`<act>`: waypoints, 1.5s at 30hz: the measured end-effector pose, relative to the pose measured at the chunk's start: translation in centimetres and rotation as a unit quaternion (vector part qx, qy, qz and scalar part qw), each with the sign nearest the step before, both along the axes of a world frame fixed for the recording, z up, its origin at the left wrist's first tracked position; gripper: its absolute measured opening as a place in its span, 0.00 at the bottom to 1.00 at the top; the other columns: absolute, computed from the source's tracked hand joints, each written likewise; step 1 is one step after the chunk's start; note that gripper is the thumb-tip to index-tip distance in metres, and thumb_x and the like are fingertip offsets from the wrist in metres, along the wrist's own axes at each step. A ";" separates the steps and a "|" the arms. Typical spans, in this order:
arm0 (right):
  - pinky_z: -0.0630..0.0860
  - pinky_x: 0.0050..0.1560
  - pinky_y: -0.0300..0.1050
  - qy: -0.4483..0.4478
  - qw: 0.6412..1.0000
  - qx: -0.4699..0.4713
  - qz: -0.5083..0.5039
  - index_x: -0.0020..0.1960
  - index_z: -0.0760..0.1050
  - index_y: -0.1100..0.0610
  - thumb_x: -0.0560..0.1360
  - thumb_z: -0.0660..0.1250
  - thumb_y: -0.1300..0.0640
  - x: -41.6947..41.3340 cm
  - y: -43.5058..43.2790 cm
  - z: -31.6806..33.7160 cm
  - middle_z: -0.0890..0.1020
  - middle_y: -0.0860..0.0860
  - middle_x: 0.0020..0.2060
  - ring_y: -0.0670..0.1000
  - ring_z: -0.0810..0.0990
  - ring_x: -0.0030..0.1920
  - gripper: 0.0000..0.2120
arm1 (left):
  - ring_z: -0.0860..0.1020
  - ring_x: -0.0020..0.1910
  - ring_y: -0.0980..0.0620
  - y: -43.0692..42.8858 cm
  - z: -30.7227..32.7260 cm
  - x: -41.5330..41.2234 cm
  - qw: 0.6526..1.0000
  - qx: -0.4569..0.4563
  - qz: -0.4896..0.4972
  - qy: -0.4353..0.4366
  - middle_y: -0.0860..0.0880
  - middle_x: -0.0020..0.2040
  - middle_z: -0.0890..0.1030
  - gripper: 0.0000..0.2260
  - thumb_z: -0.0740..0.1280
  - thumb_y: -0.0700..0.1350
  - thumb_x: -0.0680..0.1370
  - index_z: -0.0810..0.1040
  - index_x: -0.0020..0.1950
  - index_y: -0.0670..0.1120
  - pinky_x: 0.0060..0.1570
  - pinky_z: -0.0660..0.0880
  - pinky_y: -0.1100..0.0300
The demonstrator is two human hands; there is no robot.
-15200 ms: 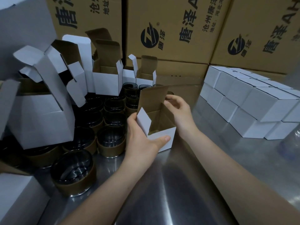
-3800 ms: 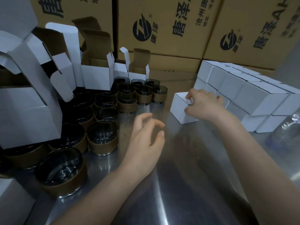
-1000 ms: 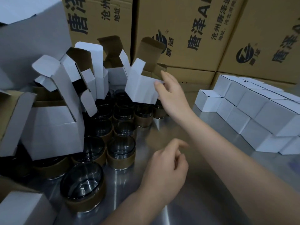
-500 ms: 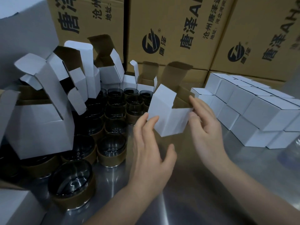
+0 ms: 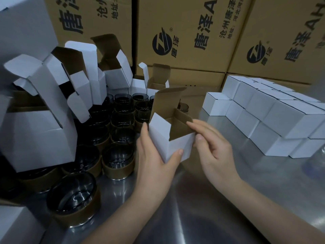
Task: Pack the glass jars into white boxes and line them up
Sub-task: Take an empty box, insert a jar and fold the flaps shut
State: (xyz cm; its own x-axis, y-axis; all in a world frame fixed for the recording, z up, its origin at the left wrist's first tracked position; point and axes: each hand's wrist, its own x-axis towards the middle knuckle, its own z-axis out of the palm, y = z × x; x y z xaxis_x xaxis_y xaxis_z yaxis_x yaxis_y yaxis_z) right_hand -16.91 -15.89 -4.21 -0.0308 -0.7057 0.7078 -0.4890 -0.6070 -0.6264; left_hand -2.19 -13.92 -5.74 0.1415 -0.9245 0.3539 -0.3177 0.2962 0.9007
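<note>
An open white box (image 5: pixel 165 136) with a brown inside stands tilted over the steel table, its lid flap up. My left hand (image 5: pixel 154 161) grips its left side and lower corner, thumb on the front face. My right hand (image 5: pixel 212 147) pinches the box's right edge, fingers over the rim. Several dark glass jars (image 5: pixel 118 159) with brown bands stand in rows to the left, the nearest jar (image 5: pixel 73 199) at the lower left. Closed white boxes (image 5: pixel 284 120) are lined up and stacked at the right, one single box (image 5: pixel 217 106) at the row's near end.
Several empty open white boxes (image 5: pixel 40 120) are piled at the left and behind the jars. Large brown printed cartons (image 5: pixel 184 32) form a wall at the back. Bare steel table (image 5: pixel 202 208) lies in front of me. A plastic bottle (image 5: pixel 316 159) shows at the right edge.
My right hand took an open box from the back pile and brought it down toward me. My left hand rose and took hold of its left side.
</note>
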 end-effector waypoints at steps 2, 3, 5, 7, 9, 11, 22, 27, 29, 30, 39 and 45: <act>0.78 0.56 0.59 -0.010 1.000 0.003 0.013 0.56 0.80 0.53 0.78 0.57 0.63 0.0 -0.3 0.1 0.78 0.42 0.58 0.45 0.77 0.61 0.15 | 0.60 0.72 0.54 -0.2 -0.2 0.0 1.000 0.019 0.003 -0.014 0.53 0.73 0.59 0.44 0.75 0.48 0.72 0.50 0.80 0.51 0.67 0.60 0.62; 0.78 0.55 0.59 -0.022 1.000 0.009 0.019 0.53 0.80 0.55 0.78 0.57 0.63 0.0 -0.4 0.2 0.80 0.44 0.56 0.48 0.79 0.60 0.14 | 0.60 0.72 0.54 -0.3 -0.2 0.0 0.999 0.029 0.005 -0.018 0.51 0.73 0.60 0.44 0.75 0.47 0.72 0.51 0.80 0.50 0.66 0.60 0.62; 0.80 0.52 0.56 -0.076 0.996 0.044 0.025 0.47 0.78 0.57 0.77 0.56 0.62 0.0 -0.8 0.6 0.82 0.47 0.53 0.49 0.81 0.56 0.12 | 0.61 0.72 0.53 -0.5 -0.2 0.1 0.999 0.046 0.011 -0.011 0.50 0.72 0.61 0.43 0.75 0.46 0.72 0.53 0.79 0.50 0.66 0.60 0.62; 0.82 0.46 0.50 -0.145 0.985 0.086 0.023 0.45 0.76 0.57 0.77 0.56 0.60 0.0 -1.3 0.9 0.83 0.48 0.49 0.49 0.82 0.51 0.11 | 0.62 0.71 0.54 -0.6 -0.2 0.2 0.998 0.055 0.013 0.003 0.51 0.71 0.62 0.42 0.76 0.43 0.71 0.55 0.78 0.50 0.65 0.60 0.64; 0.82 0.43 0.49 -0.173 0.979 0.110 0.009 0.44 0.75 0.55 0.78 0.56 0.64 -0.1 -2.2 1.2 0.83 0.50 0.48 0.50 0.83 0.48 0.11 | 0.62 0.71 0.54 -0.6 -0.1 0.3 0.998 0.062 0.011 0.013 0.51 0.71 0.62 0.41 0.76 0.42 0.71 0.55 0.77 0.49 0.65 0.60 0.64; 0.81 0.46 0.51 -0.183 0.974 0.132 -0.012 0.44 0.75 0.52 0.78 0.56 0.68 -0.2 -3.4 1.4 0.82 0.49 0.46 0.49 0.82 0.47 0.14 | 0.63 0.71 0.54 -0.6 -0.1 0.4 0.997 0.069 0.007 0.020 0.51 0.71 0.61 0.41 0.75 0.40 0.71 0.55 0.77 0.48 0.66 0.60 0.63; 0.68 0.55 0.44 -0.067 0.944 0.314 -0.079 0.77 0.57 0.53 0.73 0.71 0.59 0.1 -14.0 1.8 0.65 0.55 0.72 0.54 0.70 0.63 0.37 | 0.61 0.72 0.55 -0.7 0.2 0.5 0.996 0.089 0.002 0.023 0.51 0.74 0.60 0.41 0.74 0.40 0.73 0.52 0.78 0.48 0.67 0.59 0.65; 0.70 0.55 0.45 -0.119 0.929 0.347 -0.050 0.78 0.55 0.54 0.73 0.73 0.49 0.4 -16.3 1.3 0.68 0.55 0.71 0.55 0.72 0.63 0.40 | 0.59 0.74 0.55 -0.6 0.3 0.5 0.996 0.091 -0.002 0.022 0.52 0.75 0.58 0.42 0.73 0.41 0.74 0.50 0.79 0.50 0.69 0.58 0.63; 0.70 0.54 0.44 -0.133 0.928 0.343 -0.049 0.77 0.56 0.54 0.73 0.73 0.47 0.7 -16.7 0.9 0.68 0.54 0.71 0.54 0.72 0.62 0.40 | 0.59 0.74 0.55 -0.6 0.3 0.5 0.996 0.091 -0.003 0.020 0.53 0.76 0.58 0.42 0.73 0.41 0.74 0.49 0.79 0.50 0.70 0.58 0.63; 0.69 0.51 0.42 -0.134 0.930 0.338 -0.054 0.77 0.58 0.55 0.73 0.73 0.47 0.9 -16.8 0.7 0.70 0.53 0.69 0.52 0.72 0.59 0.39 | 0.59 0.74 0.55 -0.6 0.3 0.5 0.996 0.090 -0.004 0.020 0.53 0.76 0.57 0.42 0.73 0.41 0.74 0.49 0.79 0.50 0.70 0.58 0.63; 0.73 0.50 0.41 -0.198 0.935 0.283 -0.074 0.72 0.66 0.58 0.72 0.75 0.55 0.6 -16.5 0.0 0.74 0.52 0.61 0.51 0.74 0.55 0.33 | 0.57 0.75 0.55 -0.5 0.3 0.5 0.995 0.093 -0.011 0.025 0.53 0.77 0.56 0.43 0.73 0.42 0.74 0.48 0.79 0.50 0.71 0.57 0.63; 0.79 0.59 0.56 -0.383 0.871 0.307 -0.004 0.70 0.69 0.58 0.72 0.76 0.53 -1.3 -13.8 1.2 0.78 0.58 0.61 0.57 0.81 0.58 0.30 | 0.56 0.77 0.56 -0.3 0.5 0.6 0.995 0.084 -0.021 0.044 0.54 0.78 0.55 0.45 0.72 0.39 0.74 0.46 0.79 0.54 0.75 0.55 0.59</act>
State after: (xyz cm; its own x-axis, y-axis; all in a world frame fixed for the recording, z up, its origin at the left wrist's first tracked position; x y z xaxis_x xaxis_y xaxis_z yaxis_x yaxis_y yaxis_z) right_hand -18.17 -29.70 -2.97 -0.3344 -0.9418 -0.0342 0.2131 -0.0402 -0.9762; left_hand -1.63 -14.22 -5.20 0.1251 -0.9755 0.1809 -0.2256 0.1496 0.9627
